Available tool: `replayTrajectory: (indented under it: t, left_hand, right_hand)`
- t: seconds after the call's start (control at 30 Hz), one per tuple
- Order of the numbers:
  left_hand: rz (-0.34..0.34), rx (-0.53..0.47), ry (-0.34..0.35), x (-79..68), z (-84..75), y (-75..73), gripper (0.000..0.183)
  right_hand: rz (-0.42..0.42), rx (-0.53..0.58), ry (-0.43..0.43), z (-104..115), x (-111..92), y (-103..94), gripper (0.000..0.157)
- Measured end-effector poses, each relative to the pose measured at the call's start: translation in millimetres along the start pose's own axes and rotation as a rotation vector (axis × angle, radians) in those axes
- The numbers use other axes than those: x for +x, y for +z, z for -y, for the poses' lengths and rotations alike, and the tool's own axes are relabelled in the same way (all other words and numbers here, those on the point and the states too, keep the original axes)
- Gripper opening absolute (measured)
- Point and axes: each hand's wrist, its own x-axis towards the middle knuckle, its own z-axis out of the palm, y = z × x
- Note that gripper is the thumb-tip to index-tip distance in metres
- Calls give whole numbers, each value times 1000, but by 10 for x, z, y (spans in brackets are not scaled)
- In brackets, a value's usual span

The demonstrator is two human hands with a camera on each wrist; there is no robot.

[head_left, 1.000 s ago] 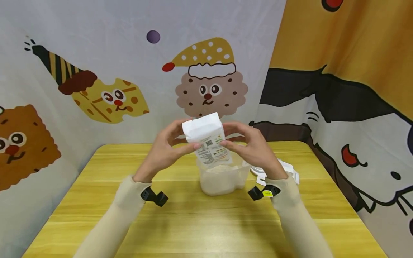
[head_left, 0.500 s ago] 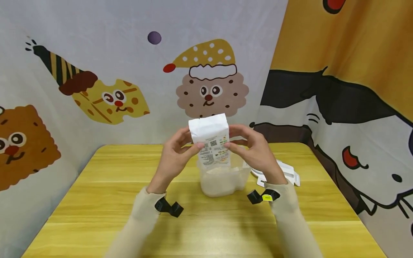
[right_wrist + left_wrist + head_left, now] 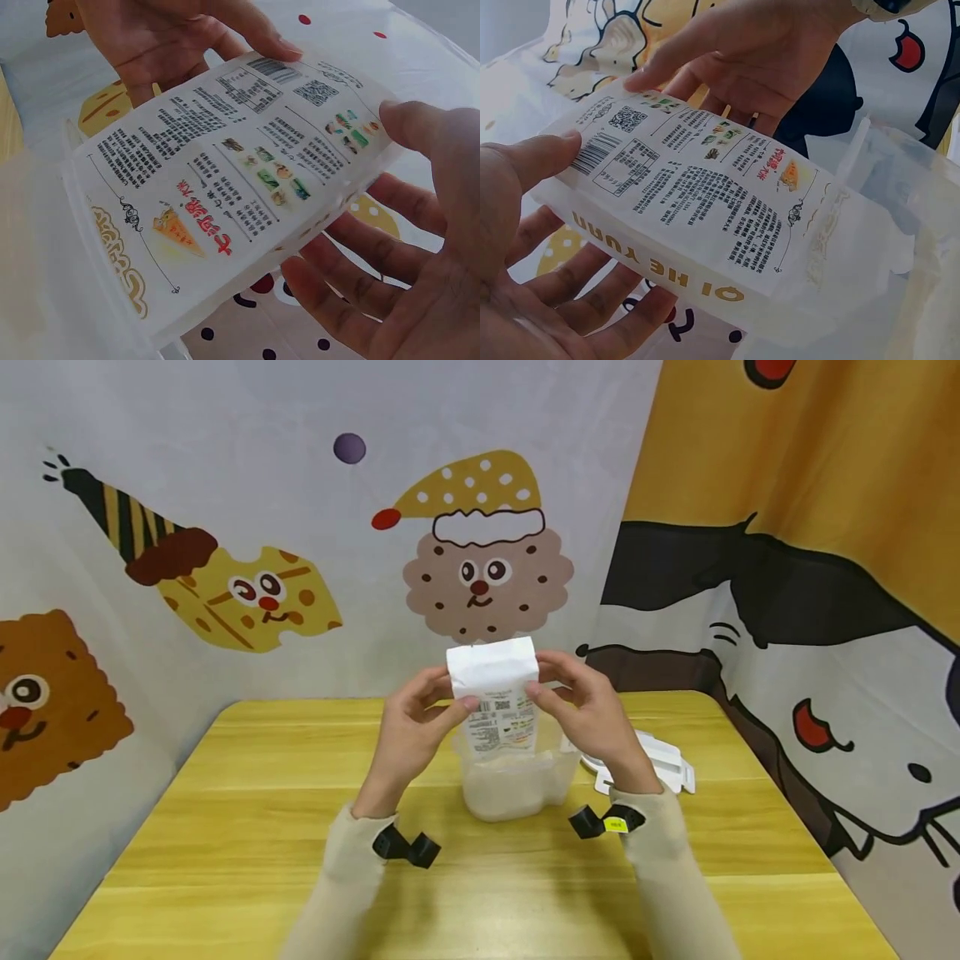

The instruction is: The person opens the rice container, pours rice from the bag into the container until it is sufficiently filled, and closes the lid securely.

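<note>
A white printed rice bag [image 3: 501,718] is held bottom up, its lower end inside a translucent plastic container [image 3: 506,793]. Pale contents fill part of that container; single grains are too small to make out. My left hand [image 3: 411,722] holds the bag's left side, thumb on the printed face and fingers along the side. On the opposite side my right hand [image 3: 581,706] holds it the same way. In the left wrist view the bag's printed face [image 3: 697,180] shows a barcode and a QR code. The bag's mouth end sits within the container walls in the right wrist view.
A white plastic lid-like piece [image 3: 663,762] lies on the wooden table [image 3: 247,827], right of the container and partly behind my right wrist. A cartoon-printed curtain [image 3: 285,485] hangs close behind the table's far edge.
The bag has swung from a leftward tilt to nearly upright, its top shifting right and slightly down. My left hand and forearm have moved right with it; the right hand has moved little.
</note>
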Motion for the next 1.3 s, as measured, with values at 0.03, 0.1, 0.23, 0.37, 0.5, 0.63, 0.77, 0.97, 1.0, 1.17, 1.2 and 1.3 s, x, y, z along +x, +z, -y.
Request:
replayTrajectory:
  t: [0.03,0.1,0.23,0.37,0.5,0.63,0.77,0.97,1.0,1.17,1.2,1.3]
  left_hand:
    - [-3,1,-3,1,1,2,41]
    - [-7,-3,-6,3,4,10,40]
    - [-18,-15,-9,7,11,39,36]
    - [-30,-18,0,5,28,63,37]
    - [-47,-18,14,4,18,67,39]
    - [-60,-37,21,18,3,69,40]
    - [-68,-61,16,29,3,71,40]
    - [-31,-88,5,31,36,54,47]
    - [-11,-95,-8,30,46,51,50]
    - [110,-80,-97,25,118,46,61]
    - [126,-69,-109,23,130,46,61]
    - [160,-41,-132,25,168,47,60]
  right_hand:
    - [-8,-1,3,6,4,6,40]
    - [-22,2,7,13,7,10,37]
    - [-35,10,0,14,0,0,33]
    - [-14,21,-11,14,-15,-21,35]
    - [81,7,22,-6,-18,-71,47]
    - [176,-33,64,-47,-20,-124,56]
    - [198,-23,83,-82,-18,-146,56]
    - [198,2,71,-109,-6,-159,52]
    - [192,2,66,-113,-6,-161,52]
    - [157,1,49,-124,-5,-173,53]
    - [153,4,50,-123,-6,-175,54]
    - [141,23,51,-116,-9,-179,53]
